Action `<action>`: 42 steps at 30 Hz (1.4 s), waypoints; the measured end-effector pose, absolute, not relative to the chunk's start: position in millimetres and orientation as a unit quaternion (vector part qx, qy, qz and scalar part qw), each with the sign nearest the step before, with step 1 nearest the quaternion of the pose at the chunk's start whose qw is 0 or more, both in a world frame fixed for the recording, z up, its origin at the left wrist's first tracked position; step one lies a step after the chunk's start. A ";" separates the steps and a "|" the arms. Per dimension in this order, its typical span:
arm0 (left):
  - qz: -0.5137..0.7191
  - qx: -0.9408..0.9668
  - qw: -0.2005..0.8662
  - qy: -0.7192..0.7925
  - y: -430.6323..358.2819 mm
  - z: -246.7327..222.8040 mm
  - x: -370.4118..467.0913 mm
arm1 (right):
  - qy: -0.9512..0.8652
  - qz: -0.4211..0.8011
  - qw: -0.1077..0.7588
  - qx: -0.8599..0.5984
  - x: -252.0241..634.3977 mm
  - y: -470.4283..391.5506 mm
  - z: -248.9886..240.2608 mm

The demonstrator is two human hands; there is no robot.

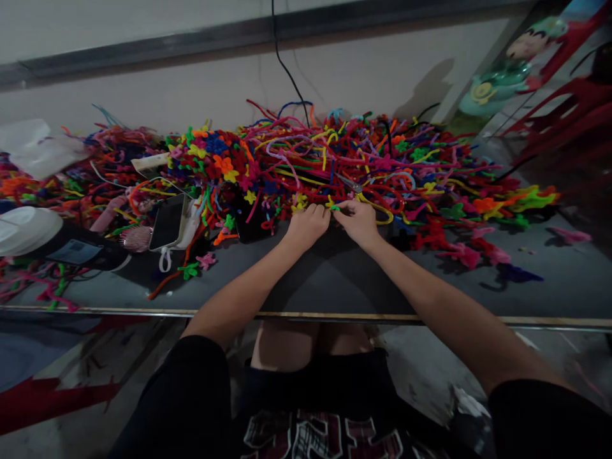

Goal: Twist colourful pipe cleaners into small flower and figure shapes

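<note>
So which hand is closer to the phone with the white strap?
Left: the left hand is to the right of that phone, and the right hand is farther right.

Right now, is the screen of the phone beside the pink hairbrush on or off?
Off, by its look: the phone beside the pink hairbrush shows a dark screen, nothing lit. Cannot tell whether it's powered down.

head view | from wearer's head | faces forward and steeply down | arm's length from hands [329, 220]
</note>
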State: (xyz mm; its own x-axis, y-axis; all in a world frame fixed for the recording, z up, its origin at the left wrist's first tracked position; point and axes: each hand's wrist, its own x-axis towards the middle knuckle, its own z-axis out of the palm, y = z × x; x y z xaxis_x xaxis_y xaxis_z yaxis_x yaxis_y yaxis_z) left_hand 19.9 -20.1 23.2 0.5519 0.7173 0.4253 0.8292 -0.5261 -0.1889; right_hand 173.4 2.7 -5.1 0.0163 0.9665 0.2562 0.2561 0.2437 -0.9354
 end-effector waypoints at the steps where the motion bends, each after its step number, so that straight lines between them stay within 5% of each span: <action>1: -0.144 -0.861 0.197 -0.446 -20.2 23.0 20.0 | -0.605 0.357 0.502 -0.505 173.8 2.8 -5.2; 14: -0.149 -0.902 0.154 -0.374 -14.0 20.5 12.5 | -0.585 0.432 0.469 -0.501 179.1 2.5 0.1; 25: -0.455 -0.677 -0.267 -0.513 -9.0 7.9 21.0 | -0.567 0.421 0.513 -0.487 174.3 1.0 0.3; 42: -0.484 -0.671 -0.259 -0.499 -10.9 7.1 23.7 | -0.582 0.395 0.531 -0.473 170.8 -4.0 6.5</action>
State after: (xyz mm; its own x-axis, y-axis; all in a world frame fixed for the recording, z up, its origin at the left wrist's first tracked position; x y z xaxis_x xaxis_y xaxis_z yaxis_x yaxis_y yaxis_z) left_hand 23.7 -10.9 7.1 0.0330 0.9199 0.3908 0.4194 -0.3677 0.8300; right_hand 170.8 -4.0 6.5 0.0101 0.9698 0.2437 0.1309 0.2404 -0.9618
